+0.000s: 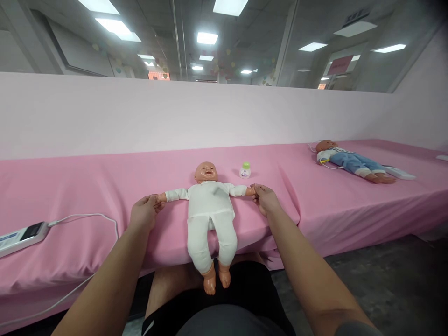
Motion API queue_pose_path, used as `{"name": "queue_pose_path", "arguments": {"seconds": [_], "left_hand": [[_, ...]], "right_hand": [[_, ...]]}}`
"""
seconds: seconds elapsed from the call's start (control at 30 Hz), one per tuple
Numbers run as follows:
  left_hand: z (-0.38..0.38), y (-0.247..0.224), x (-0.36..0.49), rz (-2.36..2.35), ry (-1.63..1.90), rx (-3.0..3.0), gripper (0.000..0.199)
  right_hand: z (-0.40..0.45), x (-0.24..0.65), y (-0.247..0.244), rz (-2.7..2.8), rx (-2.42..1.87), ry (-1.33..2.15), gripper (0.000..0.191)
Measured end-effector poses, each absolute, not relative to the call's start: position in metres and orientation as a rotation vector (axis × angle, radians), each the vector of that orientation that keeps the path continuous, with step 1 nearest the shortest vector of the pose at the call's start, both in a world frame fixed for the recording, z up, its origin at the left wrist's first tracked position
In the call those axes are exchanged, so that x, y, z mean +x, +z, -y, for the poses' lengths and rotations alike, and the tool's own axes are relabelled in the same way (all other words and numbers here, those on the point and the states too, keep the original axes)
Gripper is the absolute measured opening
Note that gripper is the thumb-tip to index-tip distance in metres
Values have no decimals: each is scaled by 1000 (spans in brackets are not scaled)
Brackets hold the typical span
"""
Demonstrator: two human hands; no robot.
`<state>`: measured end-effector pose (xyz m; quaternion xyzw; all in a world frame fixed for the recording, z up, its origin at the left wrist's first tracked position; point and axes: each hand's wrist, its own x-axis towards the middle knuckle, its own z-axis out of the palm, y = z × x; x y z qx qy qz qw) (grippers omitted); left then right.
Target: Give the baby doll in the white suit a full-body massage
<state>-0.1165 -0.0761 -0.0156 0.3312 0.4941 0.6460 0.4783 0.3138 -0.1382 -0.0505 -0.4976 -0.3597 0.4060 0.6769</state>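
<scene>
Doll [212, 200] lies face-up on pink sheet [105, 184], white clothes on, feet past the near edge. Left hand [143, 212] pinches one doll hand, right hand [266, 199] pinches the other; both grips closed. Judging by pose, arm spread looks done, midway through an arm exercise; arms not yet folded in, legs unheld. Bottle [245, 171] stands beside doll's head, second doll [353, 161] well right of first doll.
</scene>
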Motion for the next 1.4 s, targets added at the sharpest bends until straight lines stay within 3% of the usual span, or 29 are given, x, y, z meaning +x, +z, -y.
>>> {"name": "queue_pose_path", "arguments": {"seconds": [0.37, 0.57, 0.83, 1.1, 1.3, 1.4], "left_hand": [[69, -23, -127, -1235, 1620, 802, 17], [72, -26, -131, -1215, 1576, 968, 34], [75, -18, -122, -1232, 1603, 826, 11], [73, -15, -120, -1223, 1583, 739, 14], [74, -19, -127, -1160, 1554, 846, 23], [75, -17, -129, -1078, 1538, 856, 26]], "right_hand": [[135, 317, -57, 707, -1050, 885, 49], [140, 311, -50, 770, -1107, 855, 44], [139, 313, -52, 769, -1109, 840, 37], [129, 318, -60, 647, -1098, 882, 26], [134, 318, -56, 662, -983, 947, 41], [139, 318, -50, 693, -961, 978, 40]]}}
